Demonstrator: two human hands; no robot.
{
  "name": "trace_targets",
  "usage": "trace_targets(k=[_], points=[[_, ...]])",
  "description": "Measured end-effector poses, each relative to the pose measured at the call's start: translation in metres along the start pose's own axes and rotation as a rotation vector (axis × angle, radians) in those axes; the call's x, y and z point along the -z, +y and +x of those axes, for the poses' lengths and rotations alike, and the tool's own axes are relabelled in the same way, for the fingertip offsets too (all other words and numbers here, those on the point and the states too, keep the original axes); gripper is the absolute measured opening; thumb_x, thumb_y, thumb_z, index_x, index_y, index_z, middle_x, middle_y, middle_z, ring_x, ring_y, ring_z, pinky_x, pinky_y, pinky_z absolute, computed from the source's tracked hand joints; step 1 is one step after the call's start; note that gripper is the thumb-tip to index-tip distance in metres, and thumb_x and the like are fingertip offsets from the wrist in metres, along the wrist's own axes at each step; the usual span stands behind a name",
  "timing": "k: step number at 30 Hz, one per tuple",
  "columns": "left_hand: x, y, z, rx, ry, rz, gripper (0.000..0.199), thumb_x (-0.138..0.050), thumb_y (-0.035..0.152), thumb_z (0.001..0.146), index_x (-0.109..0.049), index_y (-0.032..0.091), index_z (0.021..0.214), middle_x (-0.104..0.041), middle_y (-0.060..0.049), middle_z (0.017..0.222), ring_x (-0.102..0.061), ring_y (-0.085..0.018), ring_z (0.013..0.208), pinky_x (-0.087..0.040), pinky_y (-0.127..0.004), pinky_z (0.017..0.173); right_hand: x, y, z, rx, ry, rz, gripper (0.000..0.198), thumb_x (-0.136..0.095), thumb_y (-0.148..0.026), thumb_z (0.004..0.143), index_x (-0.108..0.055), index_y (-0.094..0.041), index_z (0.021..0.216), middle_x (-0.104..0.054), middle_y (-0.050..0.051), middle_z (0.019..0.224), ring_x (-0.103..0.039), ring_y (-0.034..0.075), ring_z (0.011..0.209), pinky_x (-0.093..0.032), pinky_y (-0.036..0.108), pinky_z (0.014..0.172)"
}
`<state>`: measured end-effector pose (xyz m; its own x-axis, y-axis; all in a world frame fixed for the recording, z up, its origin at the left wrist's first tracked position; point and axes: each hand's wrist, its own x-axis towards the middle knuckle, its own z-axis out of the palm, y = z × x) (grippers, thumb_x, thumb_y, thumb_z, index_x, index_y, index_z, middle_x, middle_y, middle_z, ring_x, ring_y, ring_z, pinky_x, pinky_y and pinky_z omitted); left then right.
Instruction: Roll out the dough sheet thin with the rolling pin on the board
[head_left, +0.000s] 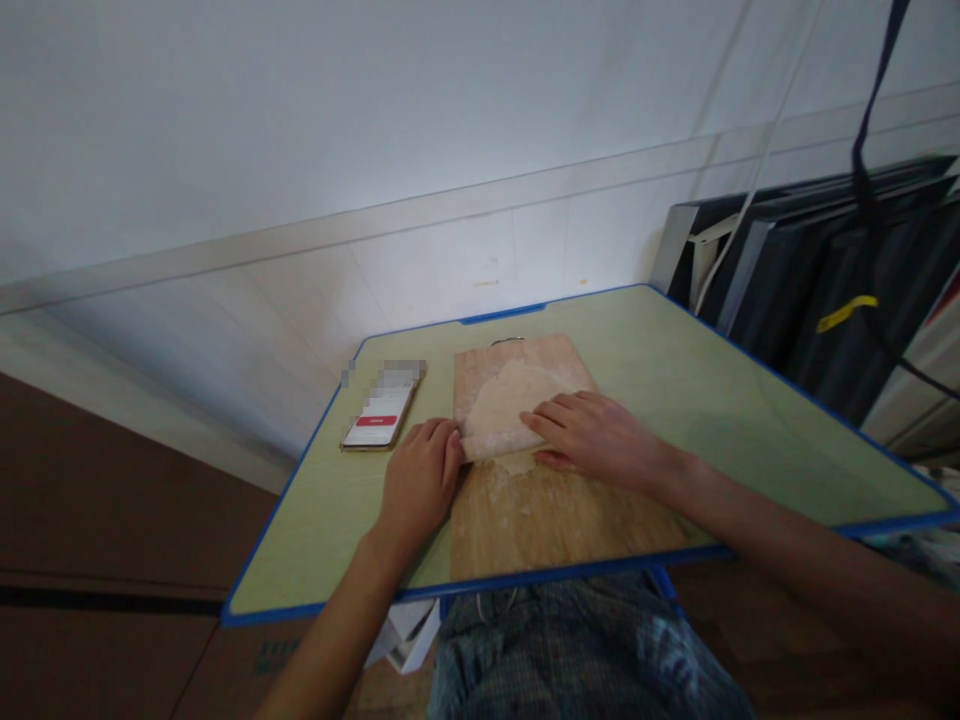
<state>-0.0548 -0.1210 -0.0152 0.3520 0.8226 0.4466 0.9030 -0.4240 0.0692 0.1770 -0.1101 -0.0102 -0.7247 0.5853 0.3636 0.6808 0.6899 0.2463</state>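
A flattened sheet of dough (511, 392) lies on a wooden cutting board (525, 525) dusted with flour. Across the dough rests a pale rolling pin (496, 443). My left hand (429, 462) is closed round the pin's left end, at the board's left edge. Over the right part of the pin lies my right hand (589, 432), its fingers bent together and hiding that end. Some dough shows on the near side of the pin, below it.
The board sits on a small green table (720, 420) with a blue rim. A phone (382, 408) with a lit screen lies left of the board. A white wall (420, 120) stands behind, and dark flat panels (810, 270) lean at the right.
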Motion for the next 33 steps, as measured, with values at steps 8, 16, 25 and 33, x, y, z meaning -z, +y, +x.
trace_targets(k=[8,16,25,33], points=[[0.0,0.002,0.0,0.029,-0.024,-0.008,0.032,-0.029,0.024,0.094,-0.059,0.016,0.09,-0.065,-0.007,0.089,-0.058,-0.021,0.082,-0.047,-0.035,0.073,0.002,0.003,0.0,-0.029,-0.037,0.054,0.041,-0.064,-0.037,0.08,-0.056,-0.017,0.114,-0.064,0.008,0.102,-0.06,0.025,0.087,-0.045,0.035,0.068],[0.002,0.001,-0.005,-0.127,0.265,0.0,0.017,-0.041,0.019,0.089,-0.056,0.016,0.096,-0.061,-0.012,0.109,-0.055,-0.023,0.102,-0.047,-0.039,0.086,-0.009,0.013,-0.007,-0.007,0.035,0.239,0.036,-0.04,-0.031,0.093,-0.053,-0.014,0.123,-0.063,0.012,0.111,-0.058,0.023,0.097,-0.046,0.038,0.08],[0.011,0.033,0.009,-0.636,0.004,0.091,0.017,-0.047,0.026,0.09,-0.058,0.014,0.098,-0.062,-0.007,0.093,-0.056,-0.019,0.084,-0.047,-0.032,0.069,-0.011,0.013,-0.006,-0.034,0.054,0.282,0.035,-0.04,-0.034,0.094,-0.055,-0.015,0.119,-0.064,0.01,0.11,-0.057,0.023,0.099,-0.046,0.039,0.083],[0.008,0.039,0.01,-0.677,-0.062,0.155,0.019,-0.041,0.015,0.092,-0.06,0.012,0.093,-0.061,-0.006,0.089,-0.054,-0.018,0.082,-0.043,-0.032,0.069,-0.006,0.011,-0.005,-0.029,0.039,0.284,0.034,-0.045,-0.036,0.092,-0.057,-0.013,0.115,-0.063,0.012,0.109,-0.056,0.024,0.099,-0.045,0.038,0.081]])
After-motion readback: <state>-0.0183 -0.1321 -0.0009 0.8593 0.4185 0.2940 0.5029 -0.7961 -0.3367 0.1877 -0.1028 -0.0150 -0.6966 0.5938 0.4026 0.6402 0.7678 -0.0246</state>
